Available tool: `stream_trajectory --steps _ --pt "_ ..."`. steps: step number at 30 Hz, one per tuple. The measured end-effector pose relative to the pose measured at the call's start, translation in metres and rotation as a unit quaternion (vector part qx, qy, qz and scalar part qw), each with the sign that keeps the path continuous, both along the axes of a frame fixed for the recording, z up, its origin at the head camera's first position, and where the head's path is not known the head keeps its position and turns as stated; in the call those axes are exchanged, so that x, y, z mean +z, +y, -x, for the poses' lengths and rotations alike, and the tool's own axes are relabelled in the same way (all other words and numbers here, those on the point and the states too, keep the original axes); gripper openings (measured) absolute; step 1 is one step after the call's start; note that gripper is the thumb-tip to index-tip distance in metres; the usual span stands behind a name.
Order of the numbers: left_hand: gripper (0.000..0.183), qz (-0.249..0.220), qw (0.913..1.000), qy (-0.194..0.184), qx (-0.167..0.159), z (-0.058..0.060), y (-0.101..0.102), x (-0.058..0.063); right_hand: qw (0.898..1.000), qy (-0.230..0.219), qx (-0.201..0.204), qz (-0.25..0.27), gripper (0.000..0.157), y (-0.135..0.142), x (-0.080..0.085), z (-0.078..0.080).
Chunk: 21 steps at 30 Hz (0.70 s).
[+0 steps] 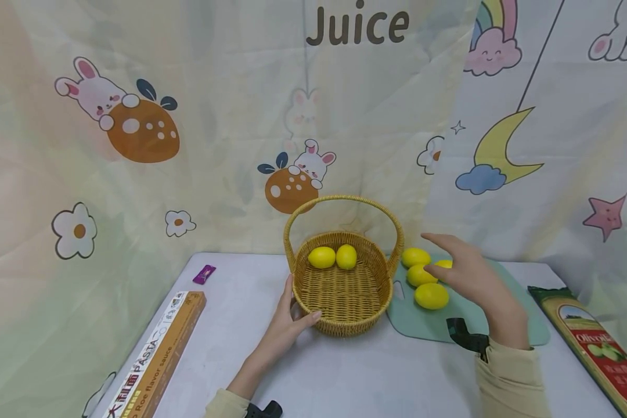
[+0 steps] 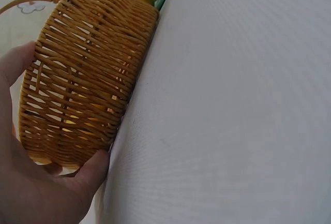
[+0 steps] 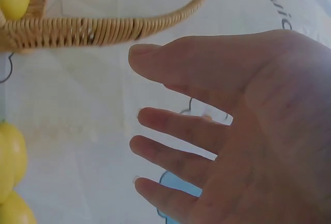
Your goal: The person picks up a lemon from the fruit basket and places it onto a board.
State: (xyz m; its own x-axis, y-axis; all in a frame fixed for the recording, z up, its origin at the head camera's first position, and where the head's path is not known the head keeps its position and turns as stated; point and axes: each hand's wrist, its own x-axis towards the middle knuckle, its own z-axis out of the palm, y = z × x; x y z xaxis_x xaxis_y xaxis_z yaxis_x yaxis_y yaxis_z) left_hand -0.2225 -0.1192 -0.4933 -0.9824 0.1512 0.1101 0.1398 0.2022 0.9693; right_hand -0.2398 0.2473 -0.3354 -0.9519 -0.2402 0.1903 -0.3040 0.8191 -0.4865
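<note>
My head view shows my left hand (image 1: 284,327) gripping a golden woven basket (image 1: 345,302) on the table (image 1: 366,377), two yellow lemons (image 1: 321,257) inside. My right hand (image 1: 470,276), fingers apart, hovers by more lemons (image 1: 431,296) on a mat (image 1: 413,326), partly hiding one. At my left wrist, yellow shows dimly through the weave. At my right, the basket is mostly cut off.

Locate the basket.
In the head view, the basket is at lower centre, the left hand holding its left side, the green mat on its right.
</note>
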Motion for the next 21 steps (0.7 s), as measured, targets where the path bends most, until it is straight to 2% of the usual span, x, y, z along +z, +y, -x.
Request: stream_trajectory --steps 13,18,21 --pt "0.106 0.008 0.9999 -0.004 0.005 0.000 0.001 0.002 0.997 0.061 0.048 0.001 0.059 -0.043 0.009 -0.014" --pt "0.106 0.011 0.9999 -0.008 0.008 0.000 0.000 0.002 0.992 0.087 0.088 0.006 0.056 -0.059 0.006 -0.012" --pt "0.106 0.011 0.9999 -0.009 0.008 0.000 -0.001 0.001 0.991 0.081 0.110 0.013 0.056 -0.067 0.003 -0.009"
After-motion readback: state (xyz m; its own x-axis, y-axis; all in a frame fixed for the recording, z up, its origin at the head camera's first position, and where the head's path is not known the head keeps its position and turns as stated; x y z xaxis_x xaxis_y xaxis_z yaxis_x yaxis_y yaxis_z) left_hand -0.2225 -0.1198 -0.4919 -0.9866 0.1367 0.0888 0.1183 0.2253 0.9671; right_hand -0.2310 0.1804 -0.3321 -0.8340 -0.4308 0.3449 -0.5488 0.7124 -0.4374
